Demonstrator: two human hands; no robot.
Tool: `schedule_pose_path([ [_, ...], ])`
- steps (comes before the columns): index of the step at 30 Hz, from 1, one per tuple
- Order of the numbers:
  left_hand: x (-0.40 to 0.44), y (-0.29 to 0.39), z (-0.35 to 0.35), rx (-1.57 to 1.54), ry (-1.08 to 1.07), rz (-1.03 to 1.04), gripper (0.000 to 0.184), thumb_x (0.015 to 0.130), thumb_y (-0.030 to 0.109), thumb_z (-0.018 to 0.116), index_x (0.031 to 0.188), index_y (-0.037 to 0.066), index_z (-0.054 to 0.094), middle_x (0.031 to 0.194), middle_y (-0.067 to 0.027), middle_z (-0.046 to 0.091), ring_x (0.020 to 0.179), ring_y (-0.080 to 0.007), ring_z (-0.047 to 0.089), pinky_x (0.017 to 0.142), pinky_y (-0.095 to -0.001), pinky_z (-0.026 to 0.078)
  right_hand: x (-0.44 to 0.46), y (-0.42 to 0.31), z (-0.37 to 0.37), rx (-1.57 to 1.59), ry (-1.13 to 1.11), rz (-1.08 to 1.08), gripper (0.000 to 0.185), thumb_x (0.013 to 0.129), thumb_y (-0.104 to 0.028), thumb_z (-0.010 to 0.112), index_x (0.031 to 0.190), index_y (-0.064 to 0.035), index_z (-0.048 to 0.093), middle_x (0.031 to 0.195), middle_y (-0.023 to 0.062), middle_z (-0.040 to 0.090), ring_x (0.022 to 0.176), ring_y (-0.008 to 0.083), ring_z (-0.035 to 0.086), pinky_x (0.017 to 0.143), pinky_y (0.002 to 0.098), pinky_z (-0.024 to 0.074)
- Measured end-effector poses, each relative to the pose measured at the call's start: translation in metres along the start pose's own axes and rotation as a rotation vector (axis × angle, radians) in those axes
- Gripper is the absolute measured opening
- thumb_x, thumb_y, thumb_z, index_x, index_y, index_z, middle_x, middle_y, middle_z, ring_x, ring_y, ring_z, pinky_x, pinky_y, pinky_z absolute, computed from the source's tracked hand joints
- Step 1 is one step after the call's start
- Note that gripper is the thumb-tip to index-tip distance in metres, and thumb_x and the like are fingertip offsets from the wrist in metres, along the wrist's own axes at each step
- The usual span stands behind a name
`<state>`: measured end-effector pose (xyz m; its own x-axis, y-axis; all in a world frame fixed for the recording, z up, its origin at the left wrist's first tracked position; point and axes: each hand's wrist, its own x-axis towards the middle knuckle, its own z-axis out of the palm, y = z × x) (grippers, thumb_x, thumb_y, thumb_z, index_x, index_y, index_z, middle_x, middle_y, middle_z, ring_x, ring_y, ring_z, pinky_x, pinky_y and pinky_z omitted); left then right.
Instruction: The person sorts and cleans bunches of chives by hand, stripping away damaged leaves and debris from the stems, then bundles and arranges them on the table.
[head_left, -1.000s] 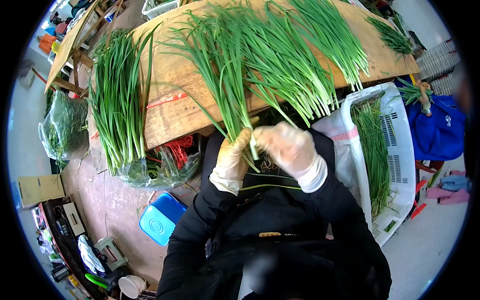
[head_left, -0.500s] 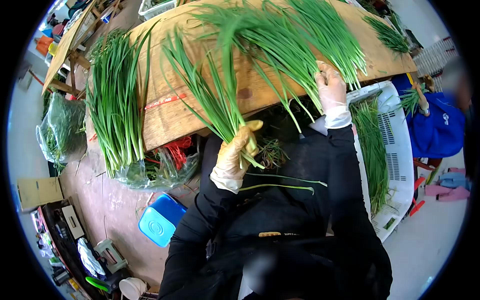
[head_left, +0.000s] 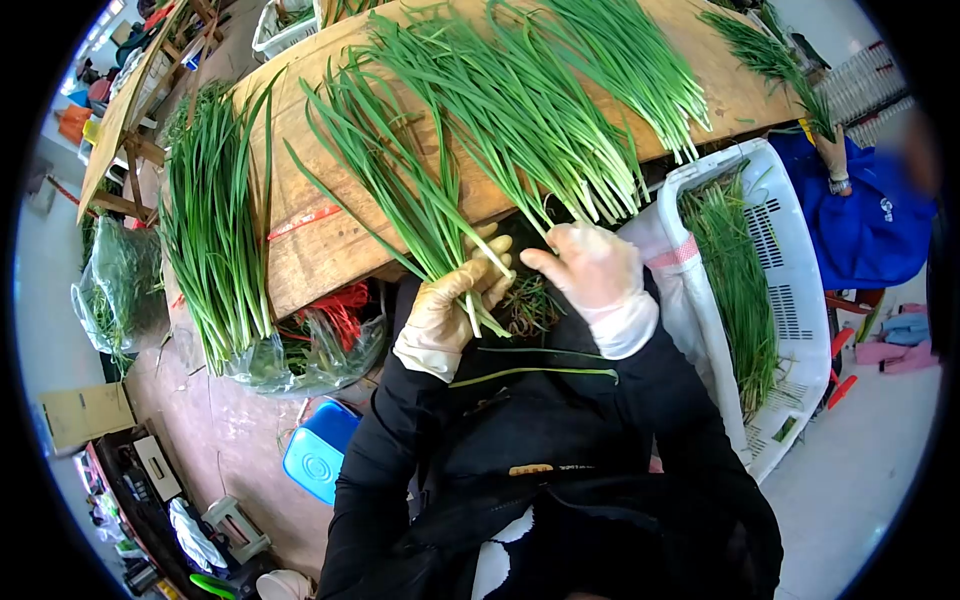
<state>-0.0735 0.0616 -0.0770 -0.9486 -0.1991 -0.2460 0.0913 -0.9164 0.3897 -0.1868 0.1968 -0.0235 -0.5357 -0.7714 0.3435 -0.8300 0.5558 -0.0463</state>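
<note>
My left hand [head_left: 452,305], in a pale thin glove, is closed round the lower stalks of a small bunch of green chives [head_left: 405,195], whose leaves fan out over the table. To its right, my right hand [head_left: 597,283], also gloved, is at the near table edge. Its fingers are curled around the end of a chive stalk [head_left: 535,207], though the fingertips are partly hidden. Beyond it lies a larger pile of chives [head_left: 530,110], pale stalk ends towards me. Two loose chive strands [head_left: 540,371] rest on my dark apron.
More chives lie on the wooden table [head_left: 330,250] at the left [head_left: 215,220] and back right [head_left: 640,70]. A white crate [head_left: 800,330] with chives stands at right, near a co-worker in a blue top [head_left: 875,220]. A blue box [head_left: 320,455] is on the floor.
My right hand has come off the chive pile and moved left and towards me, near my left hand. The bunch in my left hand now spreads further left.
</note>
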Motion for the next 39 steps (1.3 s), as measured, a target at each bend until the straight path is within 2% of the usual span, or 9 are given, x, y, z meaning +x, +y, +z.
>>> schedule_pose_path([
  [6,-0.001,0.004,-0.016,-0.195,-0.239,-0.052,0.054,0.077,0.011,0.055,0.126,-0.001,0.035,0.117,-0.0156,0.051,0.086,-0.018,0.056,0.068,-0.0255,0.047,0.029,0.007,0.042,-0.213,-0.066,0.054,0.015,0.077,-0.023,0.056,0.074,-0.0095,0.051,0.064,0.0062,0.055,0.056,0.0215,0.057,0.047,0.0323,0.0449],
  [13,-0.005,0.003,0.007,-0.02,0.009,0.034,0.048,0.084,0.027,0.054,0.12,-0.001,0.04,0.121,-0.0192,0.047,0.107,-0.0252,0.049,0.091,-0.0391,0.04,0.006,-0.034,-0.005,0.22,-0.306,-0.343,0.032,0.08,-0.037,0.051,0.089,-0.0074,0.056,0.073,0.0066,0.055,0.068,0.0192,0.058,0.054,0.0318,0.0468],
  [16,-0.001,0.004,-0.003,-0.049,-0.036,0.008,0.051,0.081,0.022,0.058,0.121,-0.004,0.038,0.081,-0.0044,0.053,0.077,-0.0164,0.052,0.076,-0.0324,0.045,0.009,-0.001,-0.016,0.487,-0.194,-0.302,0.048,0.08,-0.052,0.046,0.094,-0.0059,0.051,0.075,0.0099,0.056,0.074,0.0221,0.056,0.06,0.0316,0.0477],
  [17,-0.001,0.003,0.015,-0.021,0.09,0.015,0.051,0.08,0.024,0.06,0.118,-0.005,0.041,0.063,0.0019,0.037,0.059,-0.0108,0.043,0.065,-0.0278,0.044,0.017,0.009,-0.02,0.216,-0.104,-0.178,0.05,0.078,-0.052,0.048,0.098,-0.0058,0.051,0.078,0.0104,0.055,0.075,0.022,0.055,0.062,0.0319,0.0473],
  [22,0.006,0.001,-0.008,-0.203,-0.189,-0.103,0.033,0.087,0.029,0.05,0.093,-0.003,0.054,0.046,0.0072,0.026,0.042,-0.0059,0.029,0.053,-0.0241,0.037,0.027,0.046,0.02,-0.121,0.017,-0.02,0.039,0.078,-0.033,0.057,0.107,-0.0074,0.05,0.08,0.009,0.053,0.07,0.0232,0.056,0.057,0.0353,0.0466],
  [26,0.0,-0.014,0.012,0.032,-0.071,-0.006,0.05,0.08,0.028,0.06,0.112,-0.007,0.042,0.059,0.0034,0.038,0.053,-0.0079,0.037,0.055,-0.0216,0.035,0.028,0.045,-0.006,0.043,0.256,0.03,0.016,0.084,-0.021,0.05,0.093,-0.0098,0.056,0.059,0.0019,0.055,0.053,0.0167,0.058,0.045,0.0295,0.0463],
  [28,0.0,-0.012,0.014,0.101,-0.03,-0.035,0.072,0.07,0.021,0.071,0.125,-0.004,0.031,0.097,-0.0054,0.052,0.078,-0.0146,0.052,0.074,-0.0305,0.044,0.018,0.034,-0.015,0.711,0.044,0.237,0.018,0.086,-0.022,0.048,0.096,-0.0094,0.056,0.069,0.0024,0.061,0.057,0.0122,0.059,0.047,0.0243,0.0478],
  [34,0.005,-0.018,0.012,0.177,-0.017,0.038,0.051,0.077,0.031,0.064,0.117,0.004,0.048,0.118,-0.0124,0.05,0.11,-0.0259,0.047,0.093,-0.0412,0.038,-0.025,-0.003,0.006,0.512,-0.157,-0.241,0.034,0.085,-0.03,0.049,0.107,-0.0047,0.051,0.086,0.0115,0.058,0.072,0.0252,0.058,0.064,0.033,0.0483],
  [39,0.003,-0.012,0.008,0.195,0.045,-0.064,0.054,0.079,0.024,0.061,0.123,0.0,0.041,0.123,-0.0117,0.047,0.11,-0.0227,0.046,0.094,-0.0371,0.037,-0.023,0.02,-0.005,0.411,0.115,-0.01,0.027,0.079,-0.037,0.056,0.078,-0.0102,0.057,0.068,0.0041,0.057,0.062,0.0191,0.057,0.053,0.0304,0.0461],
])
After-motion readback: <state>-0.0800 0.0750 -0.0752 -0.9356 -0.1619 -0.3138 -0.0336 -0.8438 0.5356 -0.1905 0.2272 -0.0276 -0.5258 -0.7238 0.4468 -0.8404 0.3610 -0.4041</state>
